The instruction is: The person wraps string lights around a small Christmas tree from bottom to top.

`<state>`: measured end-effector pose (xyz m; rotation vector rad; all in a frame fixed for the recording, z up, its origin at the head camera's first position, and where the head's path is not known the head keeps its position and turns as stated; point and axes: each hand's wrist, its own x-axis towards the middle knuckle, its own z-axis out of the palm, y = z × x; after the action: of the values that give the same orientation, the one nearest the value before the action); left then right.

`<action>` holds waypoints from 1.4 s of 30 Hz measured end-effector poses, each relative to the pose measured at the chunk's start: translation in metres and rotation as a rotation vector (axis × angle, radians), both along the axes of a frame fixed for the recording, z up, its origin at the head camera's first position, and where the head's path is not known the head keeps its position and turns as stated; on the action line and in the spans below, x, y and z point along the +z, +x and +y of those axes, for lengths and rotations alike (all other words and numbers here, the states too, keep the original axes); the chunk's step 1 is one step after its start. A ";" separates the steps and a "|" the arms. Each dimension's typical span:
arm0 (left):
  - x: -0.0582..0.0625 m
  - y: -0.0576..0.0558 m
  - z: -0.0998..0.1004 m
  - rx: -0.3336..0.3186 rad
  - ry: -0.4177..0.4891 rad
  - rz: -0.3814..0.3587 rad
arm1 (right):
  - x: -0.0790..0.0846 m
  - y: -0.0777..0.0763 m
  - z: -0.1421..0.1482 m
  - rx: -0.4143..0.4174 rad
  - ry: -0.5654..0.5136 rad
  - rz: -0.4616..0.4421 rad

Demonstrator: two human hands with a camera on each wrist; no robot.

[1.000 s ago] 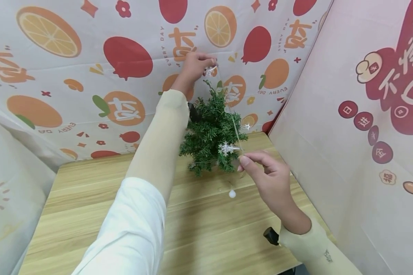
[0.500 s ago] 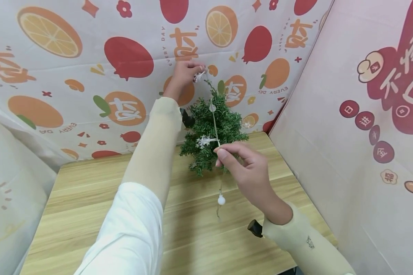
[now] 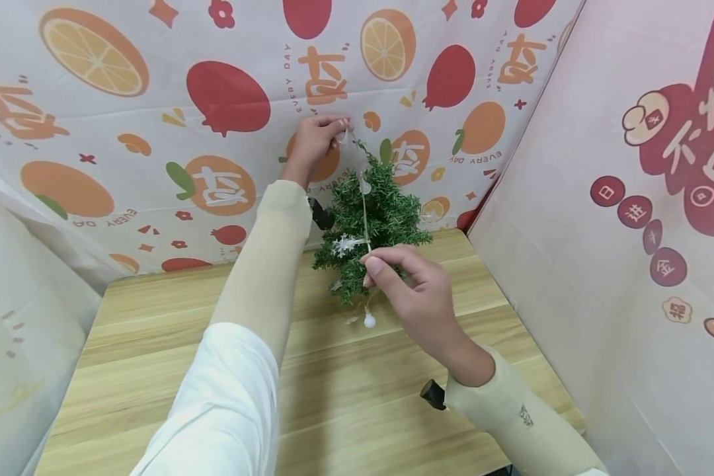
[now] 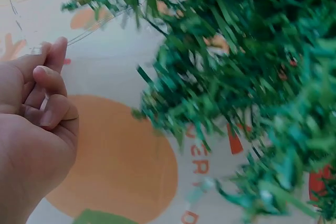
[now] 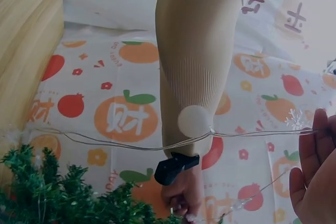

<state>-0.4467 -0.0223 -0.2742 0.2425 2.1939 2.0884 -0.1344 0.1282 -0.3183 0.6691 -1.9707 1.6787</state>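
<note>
A small green artificial Christmas tree (image 3: 387, 208) stands at the back of the wooden table. My left hand (image 3: 317, 147) is beside and slightly above the treetop, pinching the thin clear wire of a string of fairy lights (image 3: 365, 215). In front of the tree's lower right, my right hand (image 3: 419, 301) pinches the same wire between thumb and forefinger. Between the hands the string runs down over the tree's front, carrying a snowflake light (image 3: 346, 245). Below the right fingers hangs a round white bulb (image 3: 369, 320). Another white ball bulb (image 5: 194, 121) shows close up in the right wrist view.
The light wood table (image 3: 214, 383) reaches from the tree to my body. A fruit-print cloth (image 3: 244, 158) hangs right behind the tree, and a pale printed cloth (image 3: 559, 218) hangs along the right. Black camera mounts (image 3: 434, 395) sit at both wrists.
My right hand has moved left with the wire, from the tree's right side to across its front. My left hand has come left and slightly down. The snowflake light has shifted left.
</note>
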 end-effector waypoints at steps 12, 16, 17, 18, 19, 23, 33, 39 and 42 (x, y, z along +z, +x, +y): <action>0.001 -0.002 0.000 0.011 0.031 0.012 | 0.001 0.001 -0.010 0.007 -0.023 0.095; -0.016 -0.008 -0.010 0.043 0.003 -0.007 | -0.006 -0.002 -0.012 0.005 0.048 0.088; -0.021 -0.009 -0.013 0.054 0.005 -0.019 | -0.008 -0.002 -0.012 0.007 0.065 0.084; -0.026 -0.009 -0.015 0.062 0.009 -0.027 | -0.009 -0.003 -0.013 0.010 0.081 0.078; -0.031 -0.008 -0.017 0.066 0.019 -0.031 | -0.011 -0.003 -0.013 0.011 0.095 0.072; -0.045 -0.001 -0.026 0.047 0.068 -0.021 | -0.016 -0.002 -0.014 0.012 0.127 0.039; -0.072 0.028 -0.046 0.023 0.040 -0.005 | -0.027 0.005 -0.009 0.044 0.145 -0.053; -0.091 0.039 -0.055 0.009 0.037 -0.002 | -0.032 0.013 -0.003 0.015 0.176 -0.075; -0.101 0.040 -0.056 0.018 0.041 0.005 | -0.033 0.017 0.001 0.022 0.169 -0.060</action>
<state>-0.4062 -0.0785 -0.3748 0.2331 2.1654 2.1466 -0.1179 0.1293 -0.3508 0.7098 -2.1730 1.5731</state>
